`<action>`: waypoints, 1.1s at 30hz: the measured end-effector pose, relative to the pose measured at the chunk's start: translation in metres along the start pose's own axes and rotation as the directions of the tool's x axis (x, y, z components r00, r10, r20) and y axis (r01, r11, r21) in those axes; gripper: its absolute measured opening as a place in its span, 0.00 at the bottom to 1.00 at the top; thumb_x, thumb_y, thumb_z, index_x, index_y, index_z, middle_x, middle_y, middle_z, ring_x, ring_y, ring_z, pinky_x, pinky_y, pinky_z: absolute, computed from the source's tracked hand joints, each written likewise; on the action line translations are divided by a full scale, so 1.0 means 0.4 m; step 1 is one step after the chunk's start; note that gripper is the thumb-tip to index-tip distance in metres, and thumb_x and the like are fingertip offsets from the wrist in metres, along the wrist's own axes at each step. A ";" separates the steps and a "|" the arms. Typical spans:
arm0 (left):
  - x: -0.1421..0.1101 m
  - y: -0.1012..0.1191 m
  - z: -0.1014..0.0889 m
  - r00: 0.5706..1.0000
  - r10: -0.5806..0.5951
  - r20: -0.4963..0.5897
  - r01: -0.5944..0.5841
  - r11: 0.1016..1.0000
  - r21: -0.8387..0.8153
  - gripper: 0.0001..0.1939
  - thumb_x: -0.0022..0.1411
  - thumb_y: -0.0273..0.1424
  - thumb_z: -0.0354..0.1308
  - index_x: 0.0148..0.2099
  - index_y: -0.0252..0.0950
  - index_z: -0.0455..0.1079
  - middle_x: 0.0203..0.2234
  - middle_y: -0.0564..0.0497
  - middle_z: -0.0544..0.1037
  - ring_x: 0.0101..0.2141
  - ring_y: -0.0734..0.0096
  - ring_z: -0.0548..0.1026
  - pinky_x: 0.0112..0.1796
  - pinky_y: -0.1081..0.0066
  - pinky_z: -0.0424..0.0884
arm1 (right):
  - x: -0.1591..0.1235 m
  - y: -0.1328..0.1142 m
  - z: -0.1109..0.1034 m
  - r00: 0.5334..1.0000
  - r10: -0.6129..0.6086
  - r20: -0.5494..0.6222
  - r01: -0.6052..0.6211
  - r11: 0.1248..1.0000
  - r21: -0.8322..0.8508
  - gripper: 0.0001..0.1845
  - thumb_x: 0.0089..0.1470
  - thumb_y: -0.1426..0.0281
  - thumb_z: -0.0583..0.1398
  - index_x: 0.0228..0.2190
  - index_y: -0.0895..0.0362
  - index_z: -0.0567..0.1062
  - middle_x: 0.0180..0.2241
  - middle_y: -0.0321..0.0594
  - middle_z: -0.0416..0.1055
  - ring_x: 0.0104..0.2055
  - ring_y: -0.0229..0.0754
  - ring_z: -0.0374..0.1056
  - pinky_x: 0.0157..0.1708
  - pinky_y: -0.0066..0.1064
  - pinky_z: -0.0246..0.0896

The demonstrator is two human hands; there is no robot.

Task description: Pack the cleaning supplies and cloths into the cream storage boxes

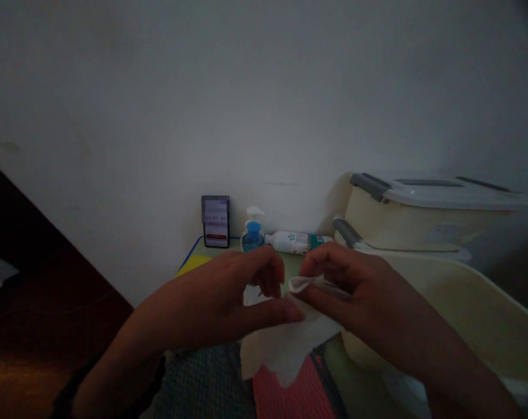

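Note:
A thin white tissue (pixel 272 349) hangs in front of me, its upper edge folded over and its lower edge ragged. My right hand (pixel 351 285) pinches that folded top edge between thumb and fingers. My left hand (pixel 246 285) is just to the left of it. Its thumb rests against the tissue, while its curled fingers stay apart from the thumb. Through that gap a bit of white shows, too unclear to name. Below the tissue lies a knitted-looking cloth (pixel 202 378), dark with a red-pink section.
A phone (pixel 216 233) showing a timer leans on the wall, beside a pump bottle (pixel 252 235) of blue liquid. A white bottle (pixel 290 241) lies on its side behind my hands. Cream storage boxes (pixel 403 224) stand at right, the nearer one uncovered. Dark floor (pixel 49 326) lies left.

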State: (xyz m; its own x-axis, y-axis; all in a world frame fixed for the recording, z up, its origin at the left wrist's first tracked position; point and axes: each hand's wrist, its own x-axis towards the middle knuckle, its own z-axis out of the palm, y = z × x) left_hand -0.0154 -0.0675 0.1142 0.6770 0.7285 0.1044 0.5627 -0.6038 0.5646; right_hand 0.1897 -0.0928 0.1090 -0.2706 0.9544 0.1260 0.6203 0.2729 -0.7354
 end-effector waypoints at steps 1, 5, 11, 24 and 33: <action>0.002 0.006 0.002 1.000 0.006 -0.016 -0.005 1.000 0.017 0.15 0.61 0.45 0.52 0.41 0.39 0.66 0.34 0.53 0.75 0.33 0.69 0.72 0.32 0.73 0.64 | 0.000 -0.004 0.005 1.000 -0.006 -0.009 0.006 1.000 -0.021 0.03 0.52 0.67 0.58 0.31 0.53 0.68 0.24 0.32 0.70 0.24 0.36 0.65 0.20 0.25 0.54; 0.005 0.017 0.003 0.997 0.032 -0.064 -0.027 0.996 0.088 0.11 0.64 0.39 0.49 0.38 0.38 0.68 0.28 0.54 0.75 0.29 0.72 0.71 0.29 0.74 0.63 | -0.003 -0.010 0.012 0.998 0.004 -0.070 -0.010 0.996 -0.086 0.07 0.51 0.65 0.59 0.30 0.53 0.65 0.23 0.32 0.69 0.24 0.37 0.65 0.19 0.25 0.52; -0.004 0.001 -0.017 0.978 0.087 -0.188 -0.084 0.996 0.024 0.06 0.63 0.33 0.52 0.36 0.38 0.68 0.25 0.57 0.75 0.25 0.78 0.71 0.28 0.78 0.64 | -0.015 0.006 -0.025 0.996 -0.050 -0.070 0.038 0.987 -0.158 0.10 0.51 0.58 0.60 0.29 0.52 0.69 0.17 0.28 0.62 0.18 0.33 0.59 0.15 0.23 0.48; 0.001 -0.010 -0.009 0.943 0.256 -0.214 -0.276 0.959 -0.064 0.11 0.62 0.25 0.54 0.46 0.43 0.64 0.37 0.58 0.75 0.35 0.80 0.74 0.36 0.83 0.69 | -0.009 0.000 -0.033 0.969 -0.238 -0.066 0.231 0.968 -0.095 0.10 0.58 0.61 0.55 0.30 0.51 0.73 0.25 0.30 0.67 0.26 0.31 0.62 0.24 0.23 0.56; -0.002 -0.031 -0.025 0.932 0.253 -0.260 -0.245 0.967 0.063 0.04 0.63 0.26 0.53 0.40 0.39 0.67 0.28 0.57 0.76 0.27 0.81 0.74 0.28 0.84 0.68 | -0.012 0.008 -0.054 0.973 -0.207 -0.097 0.196 0.974 -0.109 0.16 0.56 0.59 0.56 0.22 0.54 0.72 0.19 0.31 0.65 0.21 0.33 0.61 0.20 0.25 0.55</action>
State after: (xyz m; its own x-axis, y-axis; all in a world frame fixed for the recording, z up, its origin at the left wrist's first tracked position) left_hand -0.0277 -0.0572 0.1152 0.6499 0.6103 0.4529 0.4081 -0.7830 0.4694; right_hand 0.2089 -0.0938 0.1203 -0.3201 0.8844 0.3397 0.6319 0.4665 -0.6190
